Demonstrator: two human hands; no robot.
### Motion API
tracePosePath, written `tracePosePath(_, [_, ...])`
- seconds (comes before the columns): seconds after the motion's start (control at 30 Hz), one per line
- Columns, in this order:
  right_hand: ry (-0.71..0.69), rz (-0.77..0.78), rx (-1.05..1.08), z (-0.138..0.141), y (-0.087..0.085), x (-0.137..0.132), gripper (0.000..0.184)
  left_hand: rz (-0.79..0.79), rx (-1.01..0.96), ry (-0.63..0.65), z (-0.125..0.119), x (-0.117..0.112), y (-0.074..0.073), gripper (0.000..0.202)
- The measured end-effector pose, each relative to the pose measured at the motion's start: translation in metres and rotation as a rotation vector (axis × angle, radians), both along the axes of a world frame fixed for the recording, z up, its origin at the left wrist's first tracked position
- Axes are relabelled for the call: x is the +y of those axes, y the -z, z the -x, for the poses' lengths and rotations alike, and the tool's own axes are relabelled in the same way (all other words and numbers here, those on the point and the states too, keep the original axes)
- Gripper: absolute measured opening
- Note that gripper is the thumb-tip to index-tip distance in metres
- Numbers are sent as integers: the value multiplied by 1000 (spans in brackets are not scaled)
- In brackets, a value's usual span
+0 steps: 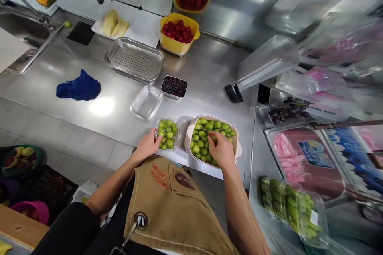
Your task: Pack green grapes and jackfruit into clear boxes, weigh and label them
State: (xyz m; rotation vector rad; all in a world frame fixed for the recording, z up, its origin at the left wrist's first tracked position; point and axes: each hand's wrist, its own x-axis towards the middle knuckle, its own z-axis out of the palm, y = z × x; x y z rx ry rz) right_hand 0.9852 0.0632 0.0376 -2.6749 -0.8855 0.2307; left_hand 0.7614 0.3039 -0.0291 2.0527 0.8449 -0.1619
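My left hand (146, 146) grips the left edge of a clear plastic tub (166, 120) filled with green grapes. A cream bowl with side handles (215, 118), heaped with green grapes, stands to the right of the tub on the steel counter (203, 67). My right hand (222, 150) is in that bowl, with its fingers curled down among the grapes and the fingertips partly hidden. An empty clear tub (146, 101) lies just beyond the filled one, and a small steel tray of dark fruit (174, 87) sits to its right.
A perforated steel tray (134, 59), a blue cloth (79, 86) and a yellow bowl of red fruit (179, 34) are on the counter. A steel sink (24, 32) is at far left. Bagged green grapes (289, 211) and a tray of dark grapes (284, 111) lie to the right.
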Motion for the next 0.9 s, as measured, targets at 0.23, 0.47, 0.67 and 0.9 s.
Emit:
tracePosePath(0.23, [60, -448, 155, 40, -33, 18, 35, -19, -52, 47, -4, -4, 6, 57])
tracePosePath(0.47, [-432, -424, 347, 100, -25, 92, 22, 15, -243, -246, 34, -45, -10, 49])
tracePosePath(0.67, [-801, -409, 173, 149, -21, 108, 16, -115, -266, -564, 113, -97, -59, 52])
tracePosePath(0.9, [-812, -600, 665, 218, -19, 116, 35, -109, -243, -1136, 218, -160, -79, 55])
